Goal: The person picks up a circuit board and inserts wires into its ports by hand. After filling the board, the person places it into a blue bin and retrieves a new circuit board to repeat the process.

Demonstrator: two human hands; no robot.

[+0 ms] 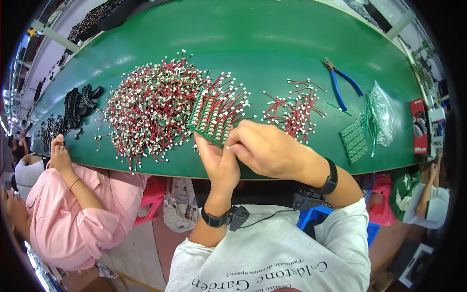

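Note:
My left hand [221, 163] grips a green circuit board panel [210, 121] from below, tilted up off the table. Rows of small boards on the panel carry red wires with white connectors that stick up and away. At its lower right edge my right hand [267, 148] is closed, thumb and fingers pinched together; what is between them is hidden by the fingers. Just left of the panel, a large heap of small wired boards [151, 107] with red leads and white connectors touches or nearly touches it. A smaller pile of red wires with white connectors [296, 109] lies to the right.
Blue-handled cutters [341, 82], a bare green panel [354, 141], thin green strips [370, 119] and a clear plastic bag [384, 117] lie right on the green table [233, 29]. A red box [418, 125] stands at the right end. Black parts [78, 104] and a pink-sleeved co-worker [82, 209] are left.

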